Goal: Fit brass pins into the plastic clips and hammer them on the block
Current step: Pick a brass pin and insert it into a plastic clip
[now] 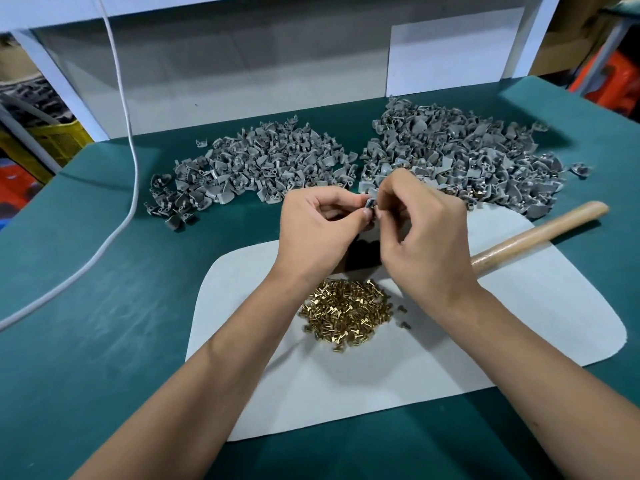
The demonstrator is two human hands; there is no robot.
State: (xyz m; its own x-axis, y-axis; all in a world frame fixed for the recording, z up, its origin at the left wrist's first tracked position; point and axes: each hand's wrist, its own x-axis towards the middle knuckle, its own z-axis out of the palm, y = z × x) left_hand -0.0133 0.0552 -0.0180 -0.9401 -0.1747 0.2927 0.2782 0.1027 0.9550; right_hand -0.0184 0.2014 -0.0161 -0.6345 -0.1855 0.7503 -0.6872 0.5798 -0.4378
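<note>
Brass pins lie heaped on the pale mat close under our wrists, we judge so that a fresh one is always a short reach away. In the head view, the only one we have, our left hand pinches one grey plastic clip between thumb and forefinger, raised above the mat. Our right hand meets it with fingertips curled tight against the clip; it looks as if we are pressing a pin in, though the pin itself is hidden by the fingers.

Two heaps of grey clips sit on the green table beyond our hands: a left pile and a right pile. We cannot tell which holds finished pieces. A wooden hammer handle lies aslant across the mat's right edge, near the right hand for the blow to follow. A dark shape beneath our hands may be the block; it is mostly covered. A white cable trails down the table's left side.
</note>
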